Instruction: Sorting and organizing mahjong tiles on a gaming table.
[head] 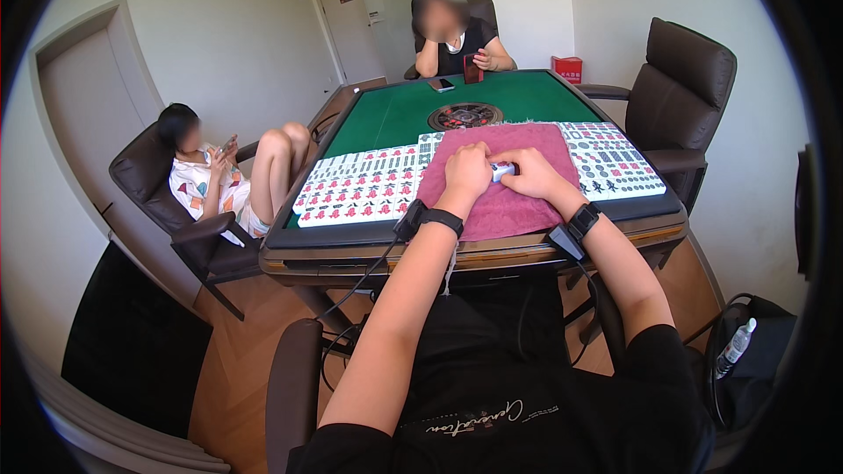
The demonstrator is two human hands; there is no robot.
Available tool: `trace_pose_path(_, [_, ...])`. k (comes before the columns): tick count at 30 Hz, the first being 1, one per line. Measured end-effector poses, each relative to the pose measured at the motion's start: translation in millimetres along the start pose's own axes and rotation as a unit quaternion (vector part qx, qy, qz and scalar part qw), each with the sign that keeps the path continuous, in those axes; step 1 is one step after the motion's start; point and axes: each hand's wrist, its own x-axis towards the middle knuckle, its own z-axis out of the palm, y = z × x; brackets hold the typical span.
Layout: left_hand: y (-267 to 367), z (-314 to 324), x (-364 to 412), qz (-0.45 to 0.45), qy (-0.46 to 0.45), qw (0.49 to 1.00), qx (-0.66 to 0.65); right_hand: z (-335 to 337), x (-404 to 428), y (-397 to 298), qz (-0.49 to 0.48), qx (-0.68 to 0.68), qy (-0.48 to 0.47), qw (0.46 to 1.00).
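Observation:
A pink towel (507,217) lies spread over the near side of the mahjong table, its lower end reaching the front edge. Above it, my left hand (466,171) and my right hand (532,171) meet around a small blue-and-white block (503,172). My right fingers curl over the block from the right, and my left hand grips its left end. Partly covered by my fingers, the block cannot be named more exactly. Rows of white mahjong tiles (359,187) lie face up left of the towel, with more tiles (609,158) to its right.
The green table (375,115) has a round centre panel (465,116). A phone (441,85) lies at the far side, before a seated person (454,46) holding another phone. Someone else sits in a chair (141,164) at left. An armchair (681,92) stands at right. Cables run from my wrist straps.

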Motion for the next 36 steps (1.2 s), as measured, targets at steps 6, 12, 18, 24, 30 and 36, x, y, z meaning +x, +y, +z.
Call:
trace_pose_path(6, [5.1, -1.8, 1.8, -0.013, -0.014, 1.0, 0.002, 13.0, 2.2, 22.2, -0.05, -0.007, 0.038, 0.998])
trace_pose_path(12, [6.1, -5.2, -1.1, 0.022, -0.036, 0.999, -0.007, 13.5, 2.3, 25.8, 0.082, -0.099, 0.058, 0.99])
trace_pose_path(18, [7.6, -6.2, -2.6, 0.029, -0.047, 0.998, 0.002, 9.0, 0.7, 26.1, 0.115, -0.096, 0.085, 0.985])
trace_pose_path(24, [7.4, -4.5, -3.7, 0.054, -0.027, 0.998, 0.014, 9.0, 1.3, 26.1, 0.03, -0.08, 0.06, 0.994])
trace_pose_path(30, [6.6, -6.9, -2.5, -0.017, -0.024, 0.998, 0.055, 9.1, 1.4, 22.8, 0.0, -0.054, 0.038, 0.998])
trace_pose_path(36, [7.0, -6.3, -1.3, -0.01, -0.028, 1.0, 0.009, 11.3, 0.7, 22.4, 0.009, -0.036, 0.036, 0.999])
